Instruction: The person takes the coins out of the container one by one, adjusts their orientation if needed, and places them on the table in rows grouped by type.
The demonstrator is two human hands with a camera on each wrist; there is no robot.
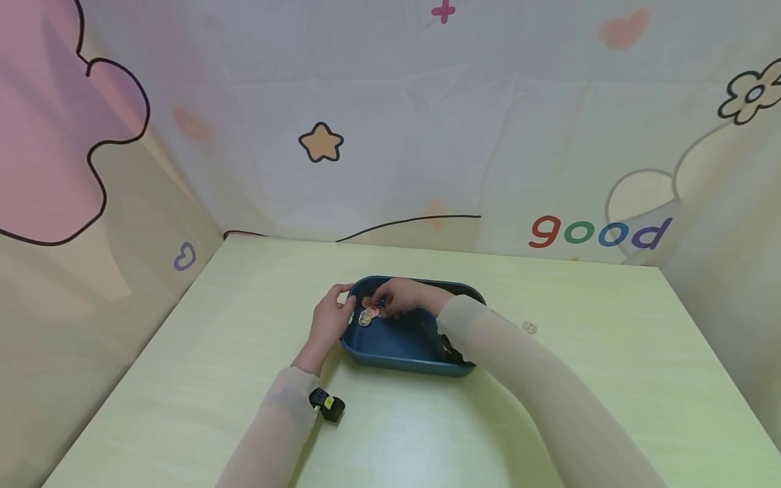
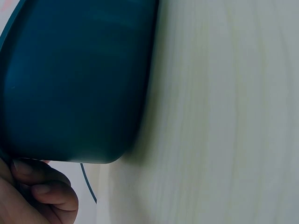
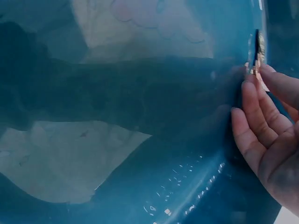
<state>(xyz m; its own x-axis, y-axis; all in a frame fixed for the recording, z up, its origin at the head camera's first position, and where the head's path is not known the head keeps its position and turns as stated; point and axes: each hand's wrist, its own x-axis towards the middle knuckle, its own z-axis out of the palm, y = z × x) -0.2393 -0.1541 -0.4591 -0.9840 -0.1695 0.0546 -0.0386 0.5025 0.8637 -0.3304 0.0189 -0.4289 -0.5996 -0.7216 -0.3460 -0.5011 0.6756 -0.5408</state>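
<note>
A dark blue tray [image 1: 405,364] with rounded corners stands on the table. My left hand [image 1: 331,317] holds its left end, the thumb at the rim and curled fingers outside the end wall in the left wrist view. Several silver and copper-coloured coins [image 1: 365,318] lie at the left end inside the tray. Over them, my right hand [image 1: 405,297] reaches in from the right. In the right wrist view its thumb and fingertips pinch at the coins [image 3: 258,65], low by the tray wall; how many are between them I cannot tell.
On the pale green table [image 1: 598,393], a silver coin [image 1: 529,327] lies to the right of the tray. A printed cloth backdrop [image 1: 390,169] rises behind the table and along both sides. The right sleeve [image 1: 512,346] crosses the tray's right end and hides part of it.
</note>
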